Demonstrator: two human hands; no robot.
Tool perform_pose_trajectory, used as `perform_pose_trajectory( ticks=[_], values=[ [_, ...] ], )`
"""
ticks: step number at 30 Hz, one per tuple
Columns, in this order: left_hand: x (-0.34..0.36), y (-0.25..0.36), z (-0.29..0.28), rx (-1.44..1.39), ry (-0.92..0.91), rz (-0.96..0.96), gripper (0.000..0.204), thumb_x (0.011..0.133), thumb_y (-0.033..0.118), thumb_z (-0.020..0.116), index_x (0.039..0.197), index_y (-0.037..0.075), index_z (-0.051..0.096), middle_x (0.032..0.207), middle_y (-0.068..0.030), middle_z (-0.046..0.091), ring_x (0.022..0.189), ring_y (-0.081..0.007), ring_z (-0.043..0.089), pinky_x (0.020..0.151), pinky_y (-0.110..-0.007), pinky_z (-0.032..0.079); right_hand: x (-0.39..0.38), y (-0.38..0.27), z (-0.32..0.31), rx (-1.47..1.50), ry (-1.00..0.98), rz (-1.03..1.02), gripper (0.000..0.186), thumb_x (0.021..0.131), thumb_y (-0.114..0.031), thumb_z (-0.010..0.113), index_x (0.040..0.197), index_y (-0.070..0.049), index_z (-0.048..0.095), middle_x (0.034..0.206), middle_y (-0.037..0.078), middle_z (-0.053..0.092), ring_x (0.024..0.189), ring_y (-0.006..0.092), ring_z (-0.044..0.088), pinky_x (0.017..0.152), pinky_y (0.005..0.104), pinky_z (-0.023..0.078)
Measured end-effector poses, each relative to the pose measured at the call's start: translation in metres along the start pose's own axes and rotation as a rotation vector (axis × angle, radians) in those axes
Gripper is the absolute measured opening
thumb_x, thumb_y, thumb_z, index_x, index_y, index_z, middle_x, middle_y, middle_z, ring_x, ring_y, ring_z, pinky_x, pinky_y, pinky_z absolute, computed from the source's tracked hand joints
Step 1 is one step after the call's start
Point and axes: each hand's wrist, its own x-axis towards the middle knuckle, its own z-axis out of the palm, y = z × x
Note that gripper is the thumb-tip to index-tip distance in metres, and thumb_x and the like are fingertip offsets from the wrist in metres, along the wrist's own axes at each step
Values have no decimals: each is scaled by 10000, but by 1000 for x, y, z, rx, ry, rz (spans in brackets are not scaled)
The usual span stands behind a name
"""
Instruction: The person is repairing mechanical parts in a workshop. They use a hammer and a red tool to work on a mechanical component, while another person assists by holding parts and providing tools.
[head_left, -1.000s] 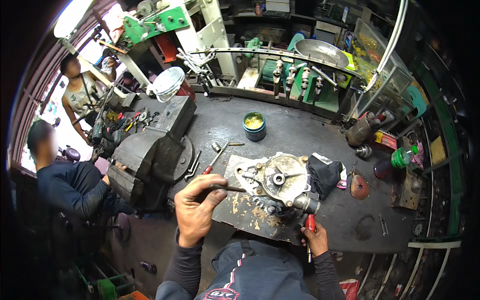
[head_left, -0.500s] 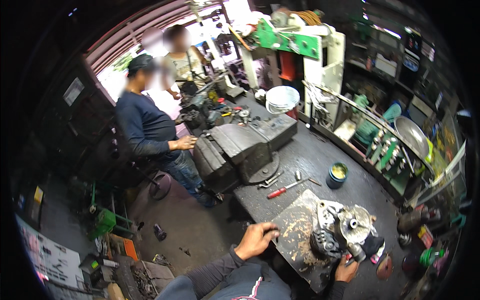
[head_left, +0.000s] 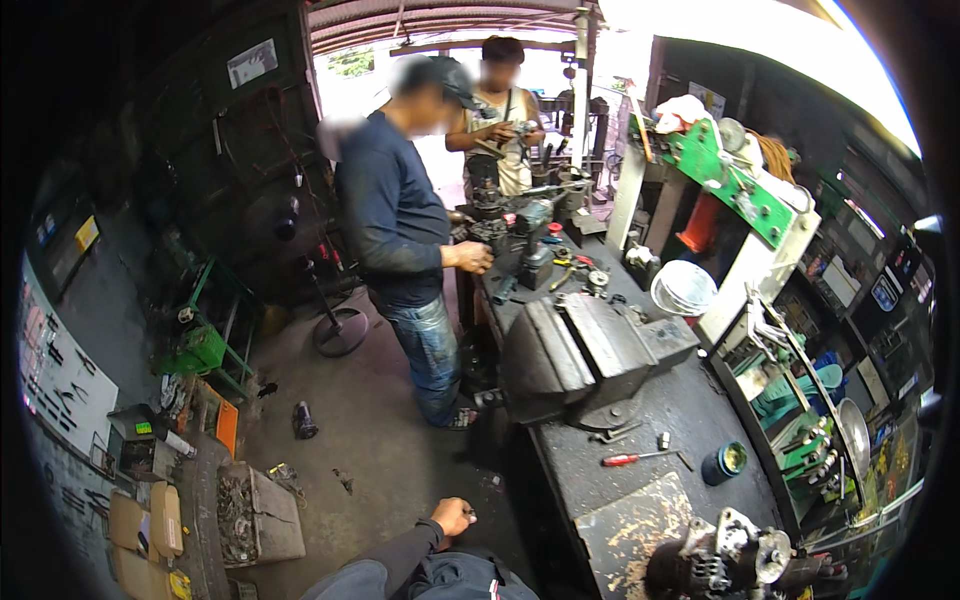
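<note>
My left hand [head_left: 452, 516] is low at the centre, fingers curled round something small and dark that I cannot make out, just left of the bench. My right hand is out of view. On the worn metal plate [head_left: 605, 532] at the bench's near end lies a greasy cast-metal housing [head_left: 708, 558], cut by the lower edge. Behind it are a red-handled screwdriver [head_left: 620, 460] and an open tub of yellow grease [head_left: 723, 463].
A large bench vise [head_left: 570, 360] stands mid-bench. Two people [head_left: 390, 200] [head_left: 495, 160] work at the far end among tools. A green-plated steel frame [head_left: 700, 165] rises at right. At left are a pedestal stand [head_left: 340, 330], green rack [head_left: 200, 345] and bin [head_left: 262, 512].
My view has swung far left toward the two people and the floor, so the housing moved low right. My right hand left the view; my left hand appears lower, away from the housing.
</note>
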Motion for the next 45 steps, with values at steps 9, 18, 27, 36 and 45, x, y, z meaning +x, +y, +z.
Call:
perform_pose_trajectory(
  ticks=[9,18,27,36,45],
  values=[
    [28,-205,-103,-72,102,-340,377,853,308,816,1089,17,775,1079,-206,766,1060,-328,730,935,-412,550,67,-275,-37,642,184,283,356,966,-200,711,1232,18,618,1006,108,684,809,166,623,714,320,502],
    [-5,-324,-124,-536,230,-471,249,885,191,806,935,-45,749,818,-139,755,729,-218,694,725,-372,531,-12,-542,7,870,-903,46,279,934,-140,703,1165,16,695,947,114,679,829,176,655,750,301,510],
    [-127,-395,-83,-168,64,-582,268,894,207,782,770,-20,711,651,-82,672,583,-187,611,613,-381,500,-141,-668,113,806,-1781,-727,306,975,-320,643,1099,-40,657,951,178,694,928,377,697,776,468,559],
    [-106,-406,-213,-502,135,-767,444,1006,385,517,772,67,717,780,-74,711,754,-261,680,718,-450,531,-252,-722,224,766,-1902,-442,322,909,-316,659,1105,-65,710,1032,216,737,1020,416,697,890,516,549],
    [117,-314,-355,2,-67,-43,322,946,335,555,798,83,690,834,-85,683,824,-271,656,747,-440,522,-388,-757,366,384,-1642,736,366,886,-359,677,1022,-32,768,1014,207,763,1022,364,732,909,460,564]
  ],
)
